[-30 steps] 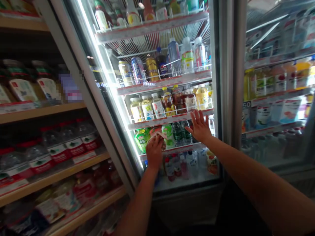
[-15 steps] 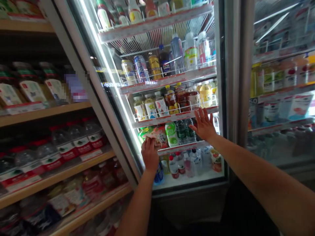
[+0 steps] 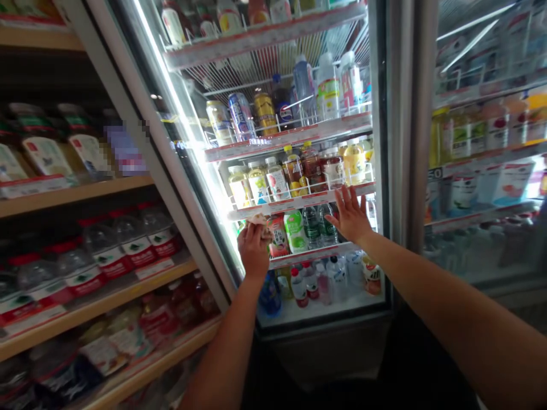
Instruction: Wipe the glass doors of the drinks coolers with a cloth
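My left hand (image 3: pixel 254 250) is closed around a crumpled, pale cloth (image 3: pixel 260 221), near the left side of a lit drinks fridge's glass door (image 3: pixel 325 322). Part of the cloth is hidden by the fingers. Over on the right, my right hand (image 3: pixel 352 216) lies flat with its fingers spread, apparently against the glass. Behind the glass, between the hands, stand a green-and-white bottle (image 3: pixel 294 230), a red-labelled container (image 3: pixel 279 236) and dark green bottles (image 3: pixel 311 226).
To the left, wooden shelves (image 3: pixel 171 273) hold several rows of bottles with red labels (image 3: pixel 111 253). A metal door frame (image 3: pixel 412 142) separates this fridge from another one on the right, stocked with juice bottles (image 3: pixel 470 134). More cans and bottles fill the upper racks.
My left hand has moved up and slightly left across the glass with the cloth. The right hand stays spread in about the same place. The view has shifted slightly.
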Demonstrator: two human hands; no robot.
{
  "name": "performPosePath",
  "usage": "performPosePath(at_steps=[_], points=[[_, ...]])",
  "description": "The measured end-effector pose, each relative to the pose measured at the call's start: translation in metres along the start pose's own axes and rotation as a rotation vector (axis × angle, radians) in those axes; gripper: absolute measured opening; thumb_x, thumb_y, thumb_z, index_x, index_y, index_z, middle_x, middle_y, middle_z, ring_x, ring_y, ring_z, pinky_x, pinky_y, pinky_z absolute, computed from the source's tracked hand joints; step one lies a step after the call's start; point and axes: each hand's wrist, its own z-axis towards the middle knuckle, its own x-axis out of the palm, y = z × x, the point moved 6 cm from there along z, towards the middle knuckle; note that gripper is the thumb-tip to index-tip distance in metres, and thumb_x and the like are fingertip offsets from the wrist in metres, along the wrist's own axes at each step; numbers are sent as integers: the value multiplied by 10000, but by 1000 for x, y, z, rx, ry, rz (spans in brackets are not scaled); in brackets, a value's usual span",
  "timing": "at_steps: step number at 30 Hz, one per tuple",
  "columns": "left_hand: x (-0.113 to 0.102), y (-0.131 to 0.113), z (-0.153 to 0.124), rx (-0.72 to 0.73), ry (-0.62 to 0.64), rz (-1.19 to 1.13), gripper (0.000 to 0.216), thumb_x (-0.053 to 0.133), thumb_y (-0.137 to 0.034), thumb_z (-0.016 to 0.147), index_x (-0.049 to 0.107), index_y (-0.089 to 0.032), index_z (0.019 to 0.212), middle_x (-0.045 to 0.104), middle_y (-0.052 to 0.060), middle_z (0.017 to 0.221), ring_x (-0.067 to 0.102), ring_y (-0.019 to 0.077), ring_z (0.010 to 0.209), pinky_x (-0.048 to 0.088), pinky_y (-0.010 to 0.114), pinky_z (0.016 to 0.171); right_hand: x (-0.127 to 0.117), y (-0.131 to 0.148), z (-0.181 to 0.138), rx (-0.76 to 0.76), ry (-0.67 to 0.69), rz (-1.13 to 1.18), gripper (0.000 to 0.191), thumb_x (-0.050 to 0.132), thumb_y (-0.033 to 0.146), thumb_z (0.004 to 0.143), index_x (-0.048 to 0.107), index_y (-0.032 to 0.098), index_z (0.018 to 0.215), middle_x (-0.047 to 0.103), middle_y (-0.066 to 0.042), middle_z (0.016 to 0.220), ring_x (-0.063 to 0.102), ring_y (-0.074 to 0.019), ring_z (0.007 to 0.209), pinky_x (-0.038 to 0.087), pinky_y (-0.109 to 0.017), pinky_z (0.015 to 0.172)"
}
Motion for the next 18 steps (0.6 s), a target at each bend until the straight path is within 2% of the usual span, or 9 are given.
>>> performPosePath(at_steps=[4,8,11,15,18], points=[[0,-10,16,50,19,-22,390,462,-130,890,701,-233,1180,661,75,1309,545,260,1232,444,474,1095,0,-2,1,0,29,7,863,398,567,989,-122,251,1601,-12,-99,1700,18,-322,1566,88,-634,1223],[-4,-11,45,25,-21,-20,449,424,-109,900,660,-224,1263,599,88,1405,517,256,1256,403,493,1123,0,-4,0,-10,48,8,856,396,576,989,-110,260,1603,-7,-91,1700,12,-316,1567,82,-632,1227],[3,-23,43,16,-13,-20,459,406,-119,912,653,-219,1285,587,102,1421,490,268,1291,397,495,1120,0,-6,0,-6,75,13,891,419,603,974,-107,256,1605,-7,-95,1700,-2,-312,1567,75,-631,1230],[20,-51,26,144,138,-23,382,492,-204,925,679,-279,1249,624,61,1388,510,279,1293,415,480,1100,0,-5,-1,-2,92,12,933,463,629,949,-72,250,1612,4,-97,1700,-6,-306,1568,75,-615,1238],[17,-54,41,161,129,-5,374,519,-231,919,675,-282,1255,623,54,1392,518,279,1284,416,479,1101,-1,-4,-1,-5,76,1,917,450,629,954,-54,244,1615,21,-102,1699,2,-308,1568,72,-614,1239]])
